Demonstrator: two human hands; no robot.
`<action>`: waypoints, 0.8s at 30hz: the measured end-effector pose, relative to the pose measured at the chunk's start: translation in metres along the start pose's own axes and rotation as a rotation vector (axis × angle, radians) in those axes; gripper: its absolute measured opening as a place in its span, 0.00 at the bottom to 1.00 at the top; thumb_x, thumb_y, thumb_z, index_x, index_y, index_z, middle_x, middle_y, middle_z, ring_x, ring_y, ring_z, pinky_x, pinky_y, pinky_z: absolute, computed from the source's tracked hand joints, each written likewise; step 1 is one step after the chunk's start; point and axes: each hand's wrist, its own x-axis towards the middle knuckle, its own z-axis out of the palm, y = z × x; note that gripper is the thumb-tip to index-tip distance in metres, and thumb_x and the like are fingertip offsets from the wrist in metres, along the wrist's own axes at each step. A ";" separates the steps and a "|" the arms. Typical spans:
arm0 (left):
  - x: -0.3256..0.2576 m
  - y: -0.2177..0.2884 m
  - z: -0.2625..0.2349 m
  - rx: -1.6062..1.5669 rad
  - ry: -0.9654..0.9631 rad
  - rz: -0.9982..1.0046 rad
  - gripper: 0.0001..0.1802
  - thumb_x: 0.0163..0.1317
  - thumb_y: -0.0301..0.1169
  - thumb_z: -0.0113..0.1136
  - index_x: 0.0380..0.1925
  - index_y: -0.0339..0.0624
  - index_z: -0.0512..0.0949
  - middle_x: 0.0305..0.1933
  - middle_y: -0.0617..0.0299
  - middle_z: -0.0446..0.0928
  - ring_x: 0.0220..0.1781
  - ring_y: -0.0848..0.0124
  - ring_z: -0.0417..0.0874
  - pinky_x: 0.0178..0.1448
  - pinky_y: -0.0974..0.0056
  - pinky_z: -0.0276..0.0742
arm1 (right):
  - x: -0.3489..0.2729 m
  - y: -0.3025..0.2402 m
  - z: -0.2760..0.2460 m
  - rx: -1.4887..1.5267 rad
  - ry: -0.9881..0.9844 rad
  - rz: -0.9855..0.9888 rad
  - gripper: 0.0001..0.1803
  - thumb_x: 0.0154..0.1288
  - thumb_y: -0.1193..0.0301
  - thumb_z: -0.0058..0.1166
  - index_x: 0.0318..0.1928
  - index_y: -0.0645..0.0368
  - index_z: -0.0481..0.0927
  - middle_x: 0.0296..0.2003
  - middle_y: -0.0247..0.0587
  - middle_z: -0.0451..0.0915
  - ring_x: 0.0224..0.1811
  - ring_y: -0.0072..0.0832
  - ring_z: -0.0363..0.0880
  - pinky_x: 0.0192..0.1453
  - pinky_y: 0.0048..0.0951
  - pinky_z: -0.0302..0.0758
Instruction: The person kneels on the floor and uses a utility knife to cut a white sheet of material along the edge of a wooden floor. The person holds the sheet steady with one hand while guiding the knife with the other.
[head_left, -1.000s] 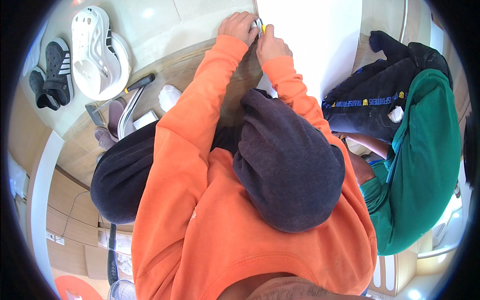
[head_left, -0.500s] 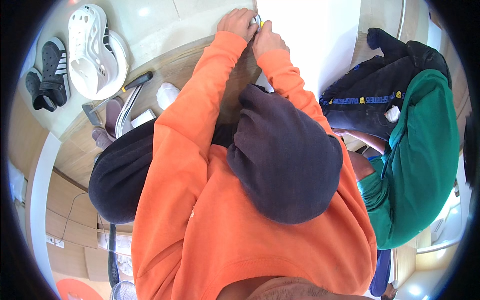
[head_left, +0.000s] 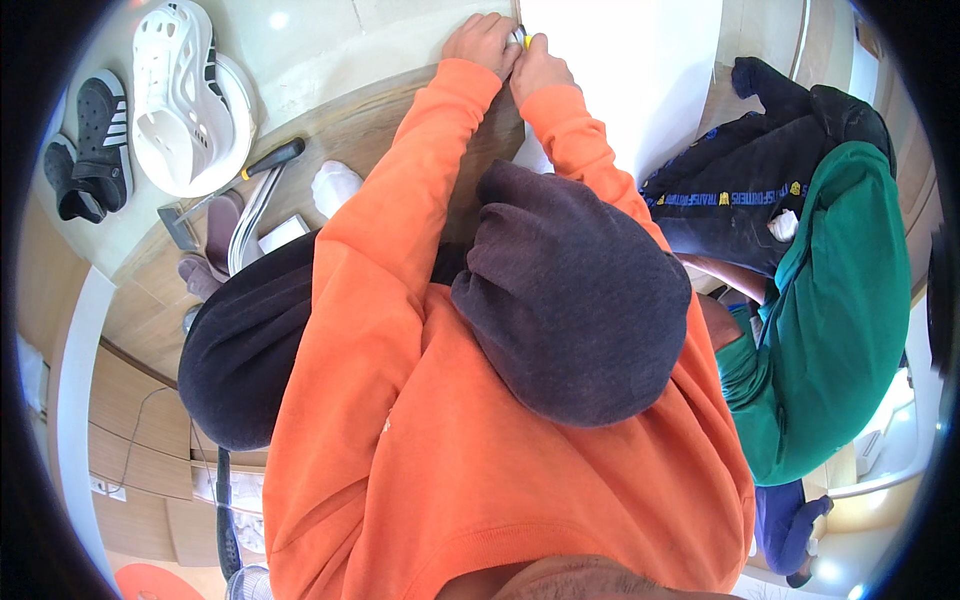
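At the far edge, both my hands are close together beside the edge of a bright white panel (head_left: 625,85). My left hand (head_left: 480,44) has its fingers bent and closed at the panel's left edge. A small grey-white piece shows at its fingertips, too small to name. My right hand (head_left: 540,70) is closed just to the right, with a small yellow thing (head_left: 528,41) showing above its fingers. The fingers hide most of what they hold. Orange sleeves cover both my arms.
A hammer (head_left: 275,158) with a black handle lies at left, near a white sock-like bundle (head_left: 335,188). White clogs (head_left: 180,100) and dark clogs (head_left: 102,130) stand farther left. A co-worker in green (head_left: 845,320) crouches at right, beside dark clothing (head_left: 740,190).
My hands have shifted very slightly to the right, staying together at the panel's edge. At the lower right, a distant person in blue shows more.
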 end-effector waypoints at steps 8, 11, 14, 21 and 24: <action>-0.006 0.005 -0.006 0.054 0.002 0.085 0.11 0.44 0.27 0.57 0.32 0.46 0.76 0.33 0.66 0.74 0.37 0.63 0.74 0.40 0.60 0.74 | -0.006 0.018 0.005 -0.008 0.086 -0.127 0.13 0.66 0.62 0.36 0.42 0.59 0.61 0.28 0.60 0.78 0.33 0.57 0.77 0.38 0.53 0.72; -0.005 0.002 -0.011 0.088 0.005 0.137 0.13 0.46 0.27 0.57 0.36 0.47 0.75 0.35 0.68 0.73 0.36 0.65 0.75 0.38 0.61 0.75 | -0.016 0.020 0.001 0.096 0.163 -0.165 0.11 0.66 0.63 0.36 0.42 0.58 0.60 0.25 0.60 0.78 0.30 0.59 0.76 0.35 0.54 0.71; -0.002 -0.007 -0.003 0.137 0.062 0.211 0.14 0.48 0.28 0.57 0.37 0.48 0.75 0.35 0.69 0.73 0.35 0.67 0.75 0.35 0.63 0.75 | -0.023 0.028 -0.008 0.117 0.219 -0.132 0.11 0.67 0.64 0.37 0.42 0.58 0.60 0.23 0.60 0.77 0.28 0.60 0.76 0.33 0.54 0.71; -0.004 0.001 -0.010 0.209 0.082 0.344 0.12 0.47 0.27 0.55 0.35 0.48 0.75 0.33 0.70 0.72 0.34 0.70 0.75 0.32 0.66 0.75 | -0.021 0.039 0.005 0.169 0.186 -0.161 0.11 0.67 0.63 0.36 0.42 0.58 0.60 0.23 0.60 0.77 0.28 0.61 0.75 0.33 0.55 0.70; 0.002 -0.009 -0.009 0.245 0.023 0.453 0.11 0.46 0.26 0.54 0.33 0.47 0.75 0.31 0.69 0.71 0.34 0.71 0.75 0.32 0.66 0.74 | -0.017 0.043 0.008 0.206 0.163 -0.169 0.11 0.67 0.63 0.36 0.42 0.57 0.60 0.23 0.61 0.77 0.28 0.61 0.75 0.33 0.55 0.70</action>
